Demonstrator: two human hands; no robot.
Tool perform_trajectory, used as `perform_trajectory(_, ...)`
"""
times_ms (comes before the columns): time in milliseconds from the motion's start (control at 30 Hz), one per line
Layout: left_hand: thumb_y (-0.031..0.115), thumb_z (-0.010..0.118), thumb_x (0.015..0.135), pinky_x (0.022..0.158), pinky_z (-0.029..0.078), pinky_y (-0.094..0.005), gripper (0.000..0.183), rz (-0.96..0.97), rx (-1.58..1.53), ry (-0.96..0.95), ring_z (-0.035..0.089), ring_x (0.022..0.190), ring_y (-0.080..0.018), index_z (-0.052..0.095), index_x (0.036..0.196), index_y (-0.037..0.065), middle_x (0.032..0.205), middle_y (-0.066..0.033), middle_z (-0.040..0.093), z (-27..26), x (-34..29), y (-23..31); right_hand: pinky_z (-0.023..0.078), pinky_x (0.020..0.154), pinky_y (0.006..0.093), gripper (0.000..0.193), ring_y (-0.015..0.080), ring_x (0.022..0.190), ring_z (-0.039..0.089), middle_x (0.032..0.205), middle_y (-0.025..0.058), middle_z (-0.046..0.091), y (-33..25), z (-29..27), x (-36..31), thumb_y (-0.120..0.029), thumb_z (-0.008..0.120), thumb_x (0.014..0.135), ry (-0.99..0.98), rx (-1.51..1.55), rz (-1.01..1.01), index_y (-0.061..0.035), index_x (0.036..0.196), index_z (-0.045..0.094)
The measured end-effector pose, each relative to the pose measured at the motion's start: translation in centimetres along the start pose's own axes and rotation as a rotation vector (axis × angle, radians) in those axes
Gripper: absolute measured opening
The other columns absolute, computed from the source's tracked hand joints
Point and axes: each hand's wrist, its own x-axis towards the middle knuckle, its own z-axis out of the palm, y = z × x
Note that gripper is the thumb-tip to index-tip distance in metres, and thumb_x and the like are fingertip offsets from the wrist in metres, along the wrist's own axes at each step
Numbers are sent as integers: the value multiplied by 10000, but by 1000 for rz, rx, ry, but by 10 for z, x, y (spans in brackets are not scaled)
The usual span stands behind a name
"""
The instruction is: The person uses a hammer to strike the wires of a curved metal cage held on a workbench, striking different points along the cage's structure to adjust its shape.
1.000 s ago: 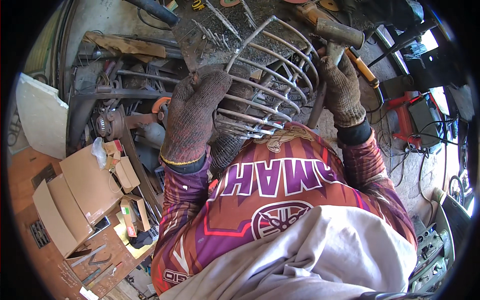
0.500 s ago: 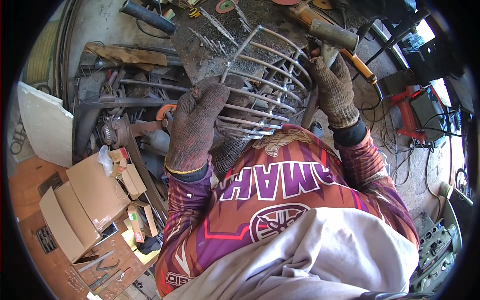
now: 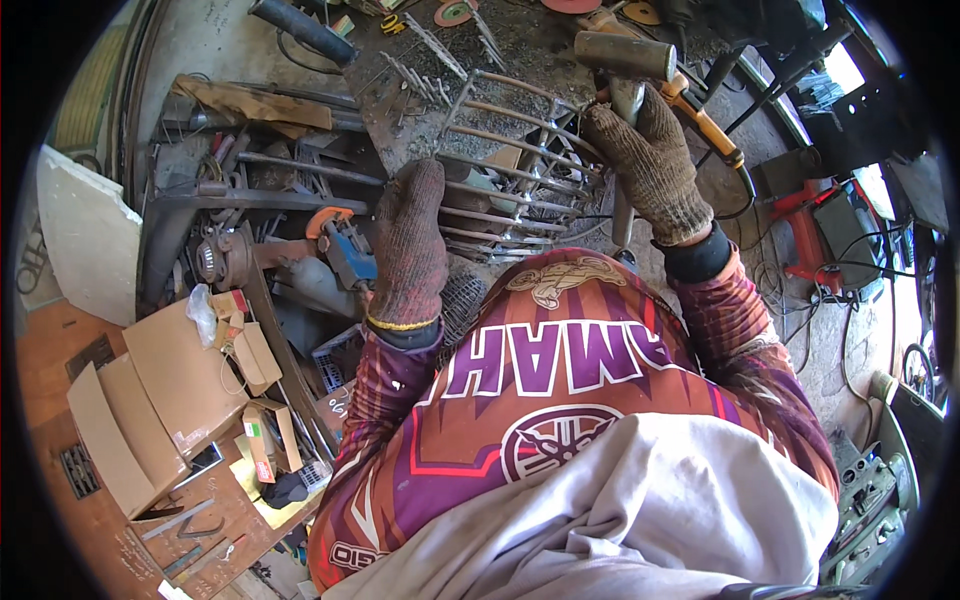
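Note:
A rack of curved, welded steel rods [image 3: 506, 113] is tilted up in front of me over the work surface. My left hand [image 3: 412, 240], in a dirty brown knit glove, is closed around its left edge. In my gloved right hand [image 3: 655, 170] is a hammer [image 3: 625, 56] with a thick cylindrical metal head. The head sits above my fingers, and the lower part of the handle comes out below them. This hand is beside the rack's right side; whether its fingers also touch the rods cannot be told.
An angle grinder [image 3: 712, 125] with an orange body lies beyond my right hand. Thin metal rods [image 3: 435, 50] and an abrasive disc [image 3: 453, 13] lie at the far side. Left are a vise-like tool [image 3: 225, 258], an orange-and-blue tool [image 3: 347, 250] and cardboard boxes [image 3: 185, 385]. A red machine [image 3: 800, 235] with cables stands right.
My left hand has shifted right, and the rack has turned and tilted in my grip. The hammer has moved left and a little up. More of the orange-and-blue tool shows.

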Motion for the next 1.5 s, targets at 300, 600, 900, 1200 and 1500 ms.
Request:
perform_trajectory(300,277,598,927,707,525,-301,309,210,115,141,629,820,-151,612,1069,3,933,-61,651,-25,-11,-15,517,822,283,322,147,918,639,1045,71,655,9,9,12,-179,546,975,70,85,-74,-9,1245,503)
perform_trajectory(600,260,613,932,649,509,-241,261,215,-271,218,619,724,-93,633,1042,24,848,-22,667,-39,-18,-11,538,688,322,311,170,744,645,904,83,661,64,-25,1,-276,574,961,204,112,178,-17,1134,569)
perform_trajectory(900,257,576,938,700,543,-280,282,104,-307,219,651,815,-173,612,1078,14,965,-91,651,-68,-20,-8,503,716,388,501,267,798,650,952,159,661,40,-4,48,-303,619,862,47,-894,114,-35,1272,516)
perform_trajectory(1200,213,593,944,822,489,-296,239,574,94,402,608,920,-149,637,1090,28,977,-49,654,-106,-14,-50,481,865,500,439,410,1055,596,1143,234,608,70,6,116,-333,558,878,-179,-1705,-140,-148,1275,537)
perform_trajectory(1500,210,610,939,867,465,-289,308,212,-608,361,582,960,-130,611,1173,9,1080,-35,626,-146,1,-70,460,914,485,484,391,1112,566,1208,209,580,88,26,95,-422,543,883,20,-1683,-166,-198,1313,544)
